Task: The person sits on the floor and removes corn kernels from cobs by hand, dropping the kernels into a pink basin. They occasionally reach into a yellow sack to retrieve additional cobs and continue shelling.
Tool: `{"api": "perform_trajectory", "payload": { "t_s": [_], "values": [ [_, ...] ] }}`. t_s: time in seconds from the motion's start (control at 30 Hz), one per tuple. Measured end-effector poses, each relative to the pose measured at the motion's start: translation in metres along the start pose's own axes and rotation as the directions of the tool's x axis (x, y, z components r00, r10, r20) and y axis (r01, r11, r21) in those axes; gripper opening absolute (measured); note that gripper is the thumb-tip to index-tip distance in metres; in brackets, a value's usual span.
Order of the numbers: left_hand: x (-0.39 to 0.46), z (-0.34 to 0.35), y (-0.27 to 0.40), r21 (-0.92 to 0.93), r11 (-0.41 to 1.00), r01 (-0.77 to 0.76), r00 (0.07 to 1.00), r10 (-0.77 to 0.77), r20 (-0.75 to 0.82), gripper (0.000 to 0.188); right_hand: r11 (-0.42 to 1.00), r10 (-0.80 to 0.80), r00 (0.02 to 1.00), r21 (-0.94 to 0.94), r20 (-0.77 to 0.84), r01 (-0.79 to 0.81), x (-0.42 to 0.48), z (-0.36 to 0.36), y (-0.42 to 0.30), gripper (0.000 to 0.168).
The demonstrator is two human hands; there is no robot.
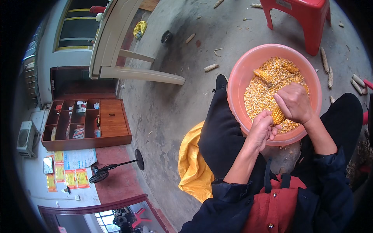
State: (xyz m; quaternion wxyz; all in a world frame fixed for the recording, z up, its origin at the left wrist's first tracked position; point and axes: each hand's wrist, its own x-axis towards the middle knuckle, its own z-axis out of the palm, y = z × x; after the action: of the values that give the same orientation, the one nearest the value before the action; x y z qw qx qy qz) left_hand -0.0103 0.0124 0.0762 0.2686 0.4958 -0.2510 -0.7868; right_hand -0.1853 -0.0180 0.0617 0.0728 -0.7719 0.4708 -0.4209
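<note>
Between my knees stands a round pink plastic basin [237, 90], holding many loose yellow corn kernels [256, 100]. My left hand [263, 128] grips the lower end of a corn cob with kernels [278, 116] above the basin's near side. My right hand [295, 103] is closed over the cob's upper end, its thumb along the side. Part of the cob is hidden under my fingers. Another kernel-covered corn cob [263, 76] lies on the loose kernels at the far left of the basin, and one more [290, 68] lies at the far right.
A red plastic stool [310, 26] stands beyond the basin. Bare corn cobs [211, 67] are scattered on the concrete floor, several of them [325, 61] to the right. A yellow woven sack [192, 163] lies by my left leg. Farther left are a pale table [140, 74] and a standing fan [116, 165].
</note>
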Motion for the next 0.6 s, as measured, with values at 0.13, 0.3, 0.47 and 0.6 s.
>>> {"api": "perform_trajectory", "payload": {
  "t_s": [0.13, 0.3, 0.47, 0.6],
  "values": [
    [0.001, -0.001, -0.003, -0.016, 1.0, 0.024, 1.0, -0.024, -0.015, 0.02, 1.0, 0.008, 1.0, 0.014, 0.026, -0.008, -0.003, 0.005, 0.003, 0.028],
    [0.001, 0.0, -0.004, -0.04, 0.999, 0.028, 0.999, -0.029, -0.02, 0.021, 1.0, 0.012, 0.999, 0.019, 0.031, -0.012, -0.003, 0.005, 0.002, 0.029],
    [0.009, -0.011, -0.019, 0.039, 0.994, -0.099, 0.995, 0.099, -0.003, 0.021, 0.984, 0.159, 0.987, 0.083, -0.025, -0.156, -0.005, 0.008, 0.006, 0.032],
    [0.005, 0.002, -0.01, -0.063, 0.993, -0.102, 0.994, 0.099, -0.052, 0.018, 0.985, 0.155, 0.987, 0.08, -0.044, -0.151, -0.001, 0.003, 0.004, 0.033]
  ]
}}
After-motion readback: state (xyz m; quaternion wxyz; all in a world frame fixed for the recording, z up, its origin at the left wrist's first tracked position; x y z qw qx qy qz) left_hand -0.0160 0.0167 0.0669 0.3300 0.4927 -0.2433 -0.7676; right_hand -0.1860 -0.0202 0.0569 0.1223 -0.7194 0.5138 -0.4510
